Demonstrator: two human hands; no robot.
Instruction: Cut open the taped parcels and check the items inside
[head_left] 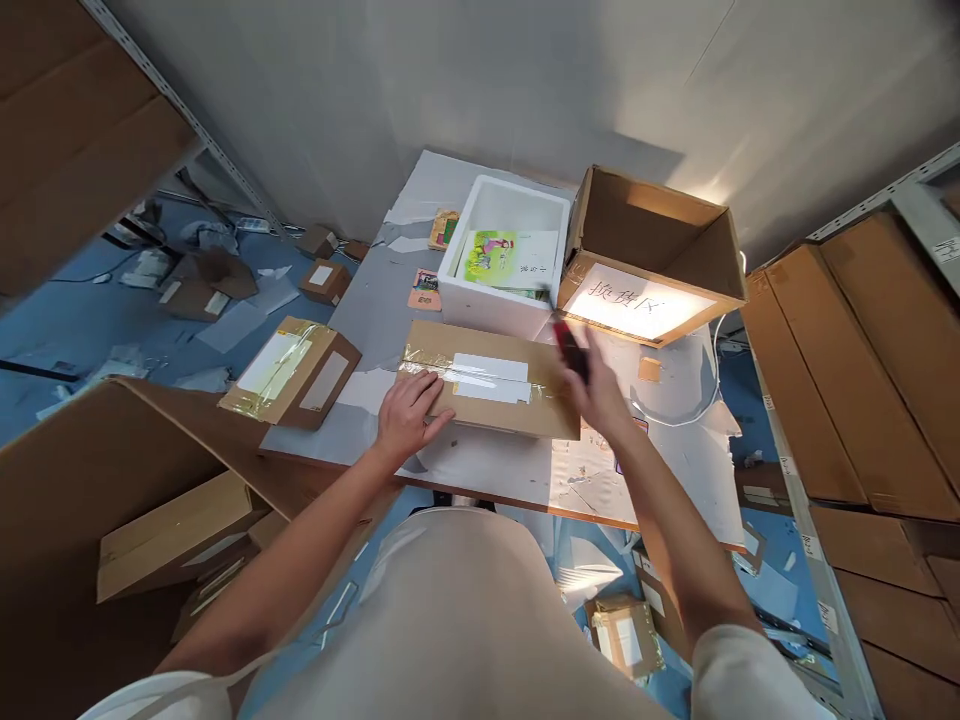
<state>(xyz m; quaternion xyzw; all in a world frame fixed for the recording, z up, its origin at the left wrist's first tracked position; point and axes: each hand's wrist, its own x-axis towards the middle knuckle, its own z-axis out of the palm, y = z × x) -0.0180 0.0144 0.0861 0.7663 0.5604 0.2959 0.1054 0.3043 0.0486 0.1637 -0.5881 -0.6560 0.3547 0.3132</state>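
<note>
1. The table (480,470) stands against the pale wall, its grey-white top scattered with torn paper and tape scraps.
2. An open cardboard box (652,250) lies tipped on its side at the far right of the table, its lit flap bearing handwritten characters.
3. A white foam box (504,300) sits just left of it, touching or nearly so, with a green picture book (499,258) inside.
4. The flat parcel (491,390) lies in the middle of the table, directly in front of the foam box, sealed with clear tape over a white label.
5. A second taped parcel (292,372) rests at the table's left edge, well apart from the first.
6. The left hand (409,412) lies open, palm down, fingers spread on the near left corner of the flat parcel.
7. The right hand (600,395) hovers over the parcel's right end, closed around a small dark red tool (571,350); the blur keeps me from telling what kind of tool it is.
8. Two small cards (425,290) lie left of the foam box.
</note>
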